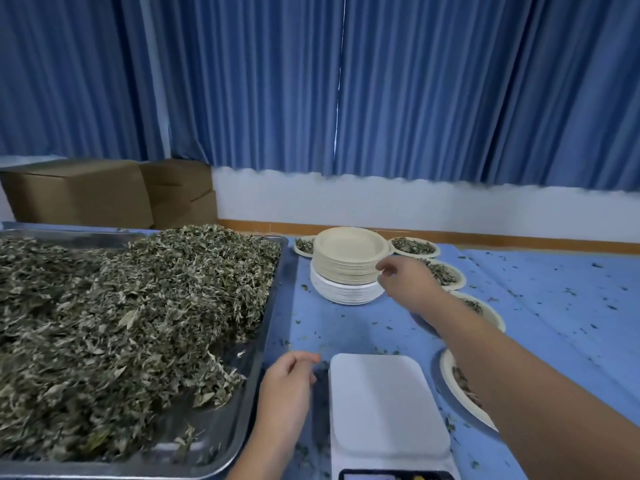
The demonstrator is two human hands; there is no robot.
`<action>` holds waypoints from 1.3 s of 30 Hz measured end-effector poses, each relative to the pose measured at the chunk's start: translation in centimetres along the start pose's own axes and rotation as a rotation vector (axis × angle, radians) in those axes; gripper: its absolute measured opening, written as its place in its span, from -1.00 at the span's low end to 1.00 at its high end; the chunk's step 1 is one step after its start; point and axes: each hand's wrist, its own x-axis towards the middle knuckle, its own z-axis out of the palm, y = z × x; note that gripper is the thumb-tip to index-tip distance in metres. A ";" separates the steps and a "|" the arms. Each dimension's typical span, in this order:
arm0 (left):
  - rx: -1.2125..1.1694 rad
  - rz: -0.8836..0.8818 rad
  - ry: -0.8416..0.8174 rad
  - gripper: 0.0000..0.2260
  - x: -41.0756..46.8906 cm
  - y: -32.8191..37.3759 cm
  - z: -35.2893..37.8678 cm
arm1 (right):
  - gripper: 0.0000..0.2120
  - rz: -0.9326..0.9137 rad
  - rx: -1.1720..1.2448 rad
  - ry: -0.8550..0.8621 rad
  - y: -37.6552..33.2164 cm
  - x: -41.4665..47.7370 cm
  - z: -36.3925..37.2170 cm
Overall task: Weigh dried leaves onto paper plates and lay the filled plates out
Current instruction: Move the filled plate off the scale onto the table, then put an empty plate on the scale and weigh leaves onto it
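Observation:
A heap of dried leaves (114,323) fills a big metal tray (273,306) on the left. A white scale (384,403) stands near the front with nothing on its pan. Behind it rises a stack of paper plates (349,261), beige ones on top of white ones. My right hand (405,280) reaches to the stack's right side, its fingertips at the plate edges, holding nothing I can see. My left hand (289,379) hovers loosely curled between the tray and the scale, holding nothing. Several filled plates (414,246) lie in a line to the right, partly hidden by my right arm.
A blue cloth (554,306) strewn with leaf bits covers the table. Cardboard boxes (104,192) sit behind the tray at the left. Blue curtains (346,81) and a white wall close off the back.

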 end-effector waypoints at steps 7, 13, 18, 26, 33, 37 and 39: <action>-0.114 -0.045 0.000 -0.70 0.7 0.3 0.1 | -0.62 -0.155 -0.419 -0.131 -2.4 6.4 1.4; -0.115 -0.070 0.021 -0.71 0.8 0.5 0.4 | -0.73 -0.142 -0.477 -0.204 -4.3 7.7 2.4; -0.117 -0.077 0.017 -0.73 0.6 0.6 0.4 | -0.75 -0.096 -0.452 -0.142 -4.6 8.3 1.7; -0.114 -0.057 0.006 -0.77 0.0 1.1 0.4 | -0.78 -0.155 -0.403 -0.047 -4.1 7.7 0.8; -0.108 -0.028 0.002 -0.78 -0.6 1.6 0.1 | -0.82 -0.431 -0.270 0.118 -2.6 0.9 0.3; -0.110 -0.016 0.004 -0.79 -1.1 1.5 0.1 | -0.86 -0.569 -0.175 0.105 -0.4 -7.4 0.0; -0.120 -0.007 0.008 -0.81 -1.4 1.5 0.2 | -0.84 -0.578 -0.180 0.060 1.0 -10.9 -0.3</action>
